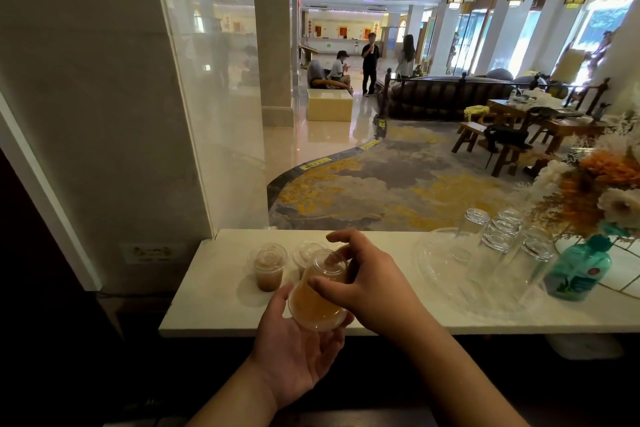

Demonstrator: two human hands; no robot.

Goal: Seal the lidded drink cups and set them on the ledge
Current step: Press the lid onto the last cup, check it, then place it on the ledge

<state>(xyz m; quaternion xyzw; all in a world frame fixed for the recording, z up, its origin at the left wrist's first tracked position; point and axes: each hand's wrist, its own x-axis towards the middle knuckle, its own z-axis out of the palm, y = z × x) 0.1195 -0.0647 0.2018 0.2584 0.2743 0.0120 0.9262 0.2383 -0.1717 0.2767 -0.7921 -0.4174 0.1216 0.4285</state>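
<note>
My left hand [294, 350] grips a clear plastic cup of orange-brown drink [317, 302] from below, tilted away from me over the front edge of the white ledge [214, 291]. My right hand [367, 277] curls over the cup's clear lid [327, 262], thumb on the near rim and fingers on the far side. A lidded cup of brown drink [267, 267] stands upright on the ledge to the left. Another lidded cup [304, 253] stands behind the held one, mostly hidden.
A clear tray [440, 270] with several upturned glasses [498, 236] sits on the ledge's right half. A teal bottle [576, 270] and a flower arrangement [595, 191] stand at the far right. A glass panel and marble wall [104, 114] close the left.
</note>
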